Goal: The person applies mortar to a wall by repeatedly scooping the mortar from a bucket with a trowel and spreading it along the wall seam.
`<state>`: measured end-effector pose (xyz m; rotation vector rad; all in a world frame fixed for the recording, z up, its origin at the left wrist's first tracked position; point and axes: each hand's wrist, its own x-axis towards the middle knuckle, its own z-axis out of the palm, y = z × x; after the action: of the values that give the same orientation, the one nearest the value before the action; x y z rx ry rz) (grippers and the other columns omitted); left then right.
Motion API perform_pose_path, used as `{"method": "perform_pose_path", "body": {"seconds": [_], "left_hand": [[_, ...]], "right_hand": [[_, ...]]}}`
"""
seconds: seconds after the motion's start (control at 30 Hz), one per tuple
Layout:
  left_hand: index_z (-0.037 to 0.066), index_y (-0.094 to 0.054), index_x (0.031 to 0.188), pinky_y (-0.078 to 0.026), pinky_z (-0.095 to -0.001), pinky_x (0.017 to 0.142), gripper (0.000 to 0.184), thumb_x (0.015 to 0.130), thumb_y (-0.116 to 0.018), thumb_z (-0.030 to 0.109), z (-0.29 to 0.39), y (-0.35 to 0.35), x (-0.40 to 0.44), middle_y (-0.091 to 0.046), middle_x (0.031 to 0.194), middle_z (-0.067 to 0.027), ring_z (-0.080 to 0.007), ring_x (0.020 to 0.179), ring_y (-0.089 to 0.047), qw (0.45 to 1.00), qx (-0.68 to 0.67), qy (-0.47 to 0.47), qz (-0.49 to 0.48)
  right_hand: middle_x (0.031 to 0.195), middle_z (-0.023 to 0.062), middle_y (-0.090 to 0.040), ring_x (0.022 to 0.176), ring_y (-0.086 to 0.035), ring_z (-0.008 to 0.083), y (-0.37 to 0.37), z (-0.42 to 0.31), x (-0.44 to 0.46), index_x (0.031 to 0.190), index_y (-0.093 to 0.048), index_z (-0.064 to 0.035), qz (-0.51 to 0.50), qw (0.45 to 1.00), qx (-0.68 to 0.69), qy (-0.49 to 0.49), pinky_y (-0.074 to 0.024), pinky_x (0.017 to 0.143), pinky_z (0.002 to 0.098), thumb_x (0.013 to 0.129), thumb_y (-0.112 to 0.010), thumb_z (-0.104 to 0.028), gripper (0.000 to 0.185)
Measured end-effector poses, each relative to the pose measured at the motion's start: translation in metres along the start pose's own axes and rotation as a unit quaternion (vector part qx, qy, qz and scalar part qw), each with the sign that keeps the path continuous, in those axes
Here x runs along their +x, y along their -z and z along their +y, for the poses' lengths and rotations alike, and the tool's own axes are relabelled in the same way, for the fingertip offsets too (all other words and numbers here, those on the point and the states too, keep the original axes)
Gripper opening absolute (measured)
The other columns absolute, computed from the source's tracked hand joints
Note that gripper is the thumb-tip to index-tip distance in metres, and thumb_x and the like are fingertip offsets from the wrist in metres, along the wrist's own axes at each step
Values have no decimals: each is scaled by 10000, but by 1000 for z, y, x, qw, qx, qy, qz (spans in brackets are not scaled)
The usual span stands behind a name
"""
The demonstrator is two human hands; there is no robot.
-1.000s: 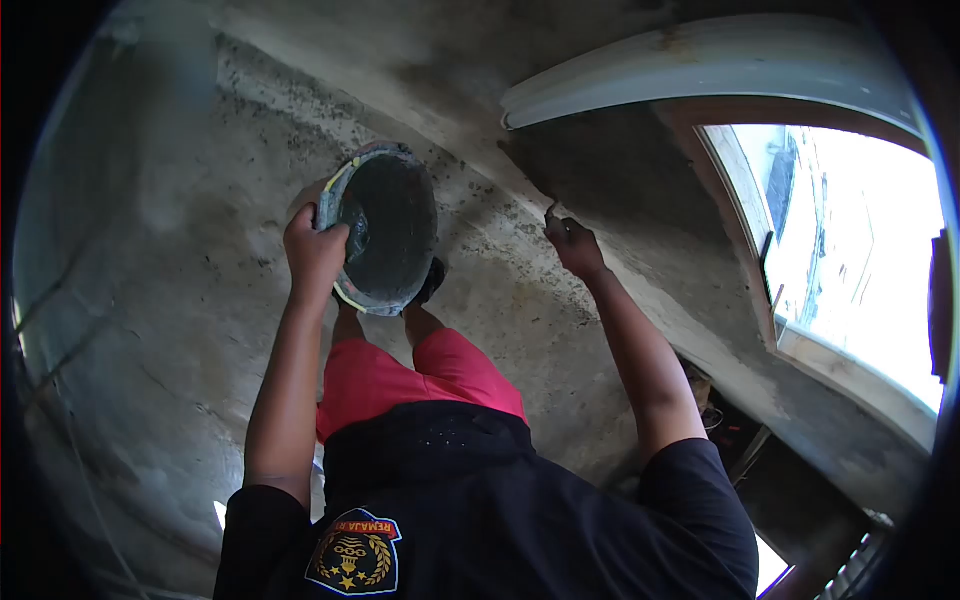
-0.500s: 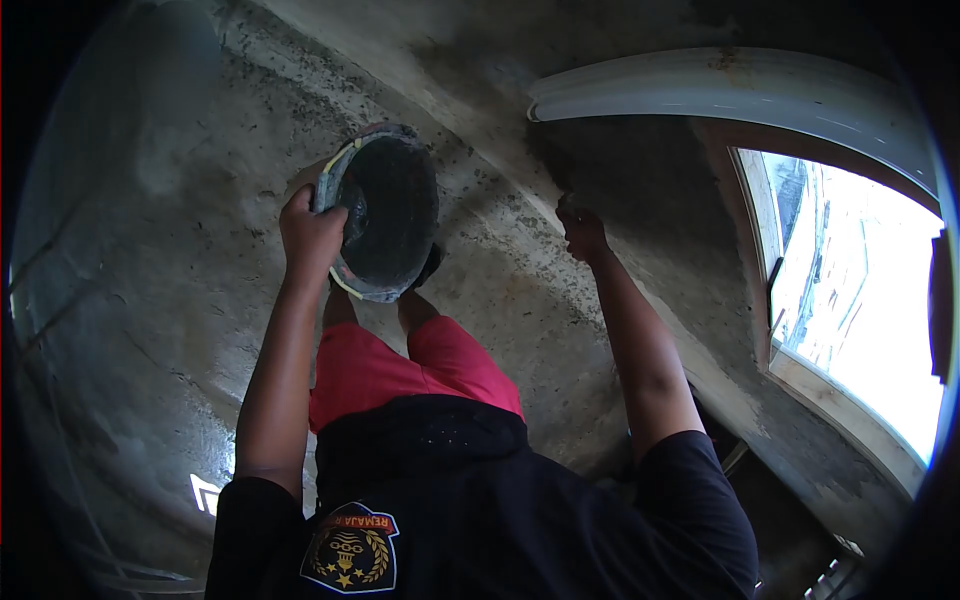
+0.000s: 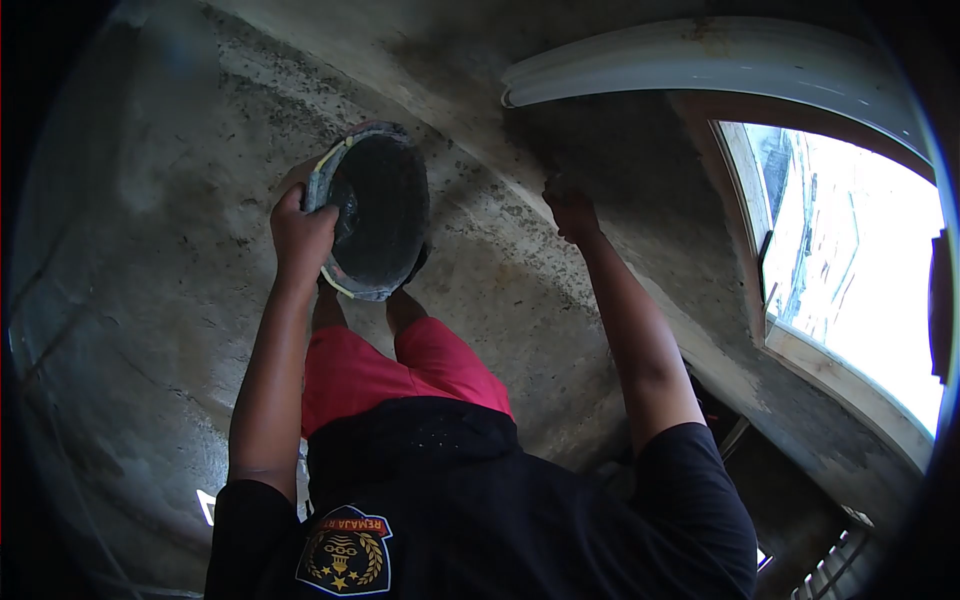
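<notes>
My left hand (image 3: 303, 237) grips the near-left rim of a round dark bucket (image 3: 385, 215), its thumb over the inside edge. The bucket is tilted, its opening facing me, and grey wet-looking material shows inside near the thumb. My right hand (image 3: 573, 212) is raised at the wall (image 3: 660, 220), to the right of the bucket, with its fingers curled. Whatever it holds is too dark and small to make out.
A bright window opening (image 3: 850, 260) with a wooden frame is at the right. Above it runs a long white curved panel (image 3: 720, 62). The rough concrete floor (image 3: 170, 300) spreads at the left. Dark objects lie at the lower right.
My left hand and the bucket have shifted slightly left and up in view. My right hand has risen a little along the wall, and its fingers have changed pose.
</notes>
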<state>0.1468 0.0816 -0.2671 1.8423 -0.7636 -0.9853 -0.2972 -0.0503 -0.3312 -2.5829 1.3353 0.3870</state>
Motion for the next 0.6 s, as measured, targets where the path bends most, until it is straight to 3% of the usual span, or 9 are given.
{"method": "perform_pose_path", "body": {"seconds": [0.03, 0.1, 0.13, 0.23, 0.37, 0.43, 0.47, 0.57, 0.6], "left_hand": [[-38, -578, 822, -479, -373, 663, 152, 708, -614, 55, -2, 0, 0, -594, 693, -137, -207, 630, -570, 1000, -1, 0, -4], [-42, -590, 840, -483, -366, 672, 167, 707, -617, 56, -3, 0, 0, -607, 714, -140, -211, 647, -579, 999, -10, 32, -13], [-42, -590, 840, -483, -366, 672, 167, 707, -617, 56, -5, 0, 0, -607, 714, -140, -211, 647, -579, 999, -11, 32, -17], [-44, -599, 851, -485, -366, 681, 175, 709, -617, 56, -7, 1, 2, -621, 740, -147, -218, 665, -592, 999, 14, 25, -24], [-44, -593, 845, -483, -369, 678, 174, 705, -615, 58, -2, 3, 2, -623, 746, -150, -222, 664, -592, 999, 18, 24, -30], [-44, -590, 841, -482, -370, 676, 172, 705, -615, 59, -3, 4, 1, -622, 739, -148, -222, 661, -590, 999, 13, 28, -35], [-43, -589, 838, -480, -369, 669, 169, 706, -615, 59, -3, 4, 1, -619, 729, -144, -218, 652, -586, 999, 22, 17, -26], [-43, -589, 834, -477, -366, 655, 163, 708, -615, 57, -7, 4, 2, -611, 711, -137, -210, 635, -578, 999, 31, 8, -26], [-42, -589, 833, -476, -365, 649, 159, 710, -615, 55, -8, 4, 2, -607, 703, -135, -206, 627, -576, 999, 33, 9, -28]], "right_hand": [[806, 180, -691, 536, -651, 282, -1, -4, -3, 1103, -641, 9, -1, 1000, -1, -4, -534, 550, 393, 871, -627, -477, 539], [914, 165, -684, 797, -682, 350, 33, -46, 0, 1345, -483, -102, -165, 943, 113, -264, -547, 754, 455, 978, -454, -299, 417], [879, 153, -689, 787, -688, 331, 40, -56, 1, 1354, -477, -116, -169, 934, 148, -277, -552, 737, 450, 974, -473, -335, 438], [803, 146, -686, 756, -690, 321, 35, -63, 4, 1274, -537, -74, -31, 973, 119, -197, -555, 720, 438, 961, -501, -379, 439], [871, 171, -688, 836, -684, 338, 17, -26, 14, 1171, -592, -30, -98, 977, 126, -140, -546, 734, 447, 948, -519, -412, 449], [915, 186, -683, 886, -672, 347, 54, -56, 12, 1060, -633, -43, -172, 867, 273, -380, -533, 763, 458, 945, -513, -423, 414], [915, 186, -683, 886, -672, 347, 47, -55, 12, 1060, -633, -43, -168, 867, 272, -382, -533, 763, 458, 945, -513, -423, 414], [926, 200, -678, 879, -668, 363, 26, -49, 9, 1108, -607, -68, -105, 937, 170, -287, -525, 781, 467, 960, -492, -397, 378], [858, 186, -676, 744, -671, 301, 29, -49, 11, 1109, -619, -39, -18, 962, 163, -218, -532, 701, 428, 930, -565, -389, 397]]}}
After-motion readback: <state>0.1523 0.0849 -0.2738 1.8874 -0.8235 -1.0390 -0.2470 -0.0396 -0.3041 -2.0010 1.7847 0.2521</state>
